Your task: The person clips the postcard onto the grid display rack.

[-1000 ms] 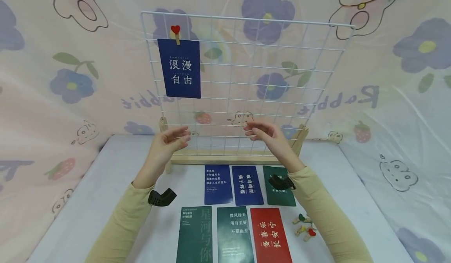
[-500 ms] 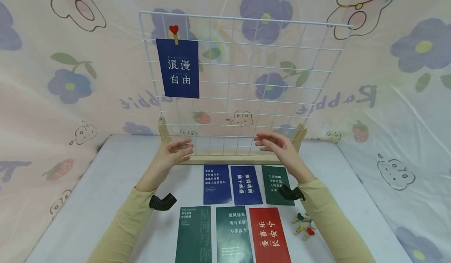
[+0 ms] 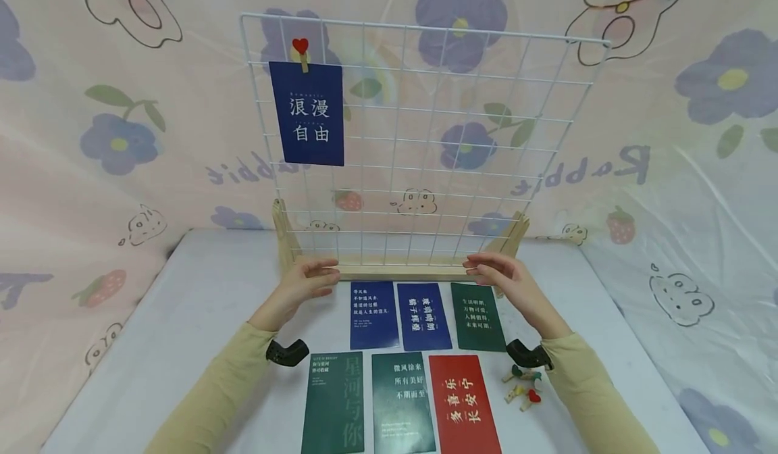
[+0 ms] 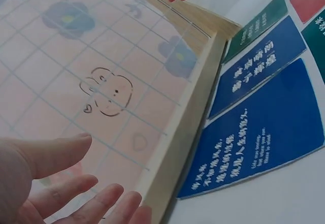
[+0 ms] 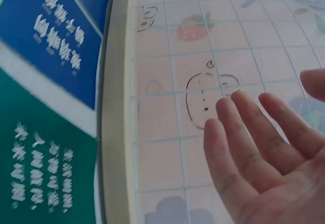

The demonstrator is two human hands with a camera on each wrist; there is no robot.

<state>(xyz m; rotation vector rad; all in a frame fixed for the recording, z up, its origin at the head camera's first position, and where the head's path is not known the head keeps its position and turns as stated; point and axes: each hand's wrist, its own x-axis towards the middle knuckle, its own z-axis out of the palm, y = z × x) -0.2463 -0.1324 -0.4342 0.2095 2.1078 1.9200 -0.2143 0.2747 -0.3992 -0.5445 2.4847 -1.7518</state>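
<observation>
Lower and farther apart

Your left hand (image 3: pixel 302 285) and right hand (image 3: pixel 510 285) have dropped in front of the wire grid (image 3: pixel 394 140) to the level of its wooden base (image 3: pixel 401 273), with a wider gap between them. Your right wrist camera (image 3: pixel 527 355) no longer hides part of the back-row green card (image 3: pixel 478 319).

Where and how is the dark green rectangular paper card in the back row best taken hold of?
Probably pinch the dark green card by its right edge, coming from the right with the right hand. It lies flat, with no card beside that edge; a blue rectangular paper card and the pale wooden base bar crowd its left and far edges.
</observation>
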